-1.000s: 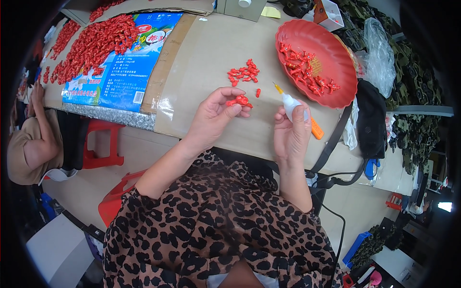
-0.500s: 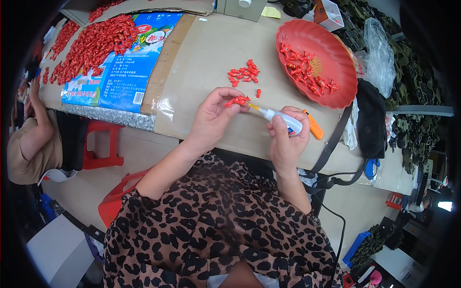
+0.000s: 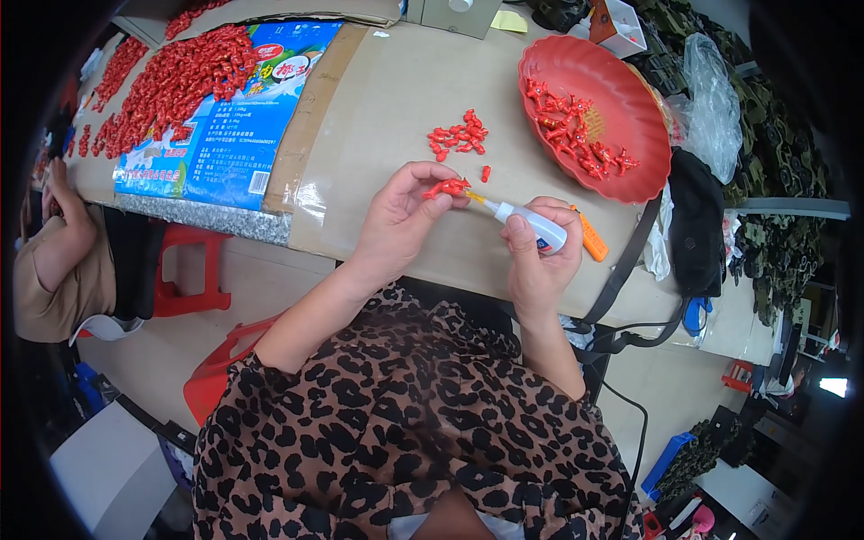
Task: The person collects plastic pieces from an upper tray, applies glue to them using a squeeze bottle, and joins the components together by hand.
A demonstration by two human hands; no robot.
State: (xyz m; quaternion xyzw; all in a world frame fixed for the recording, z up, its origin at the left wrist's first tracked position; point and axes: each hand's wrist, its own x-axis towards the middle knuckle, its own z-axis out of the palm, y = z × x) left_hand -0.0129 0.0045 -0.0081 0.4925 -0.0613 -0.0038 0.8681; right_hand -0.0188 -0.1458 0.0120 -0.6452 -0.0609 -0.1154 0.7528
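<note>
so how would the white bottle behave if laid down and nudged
The bottle would likely roll, since its body looks rounded. It's probably light: the right hand alone holds it up. The thin yellow nozzle might bend if knocked.

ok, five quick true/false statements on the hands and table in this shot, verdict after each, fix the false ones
1. The left hand holds a small, glossy red piece. True.
2. The right hand holds a white plastic squeeze bottle, its tip turned away from that piece. False: the thin yellow nozzle points toward it.
3. Red pieces lie in the round red bowl with a scalloped rim. True.
4. The slim orange object is inside the bowl. False: it lies on the table, beside the right hand.
5. The large red pile partly covers a blue printed sheet. True.
</note>
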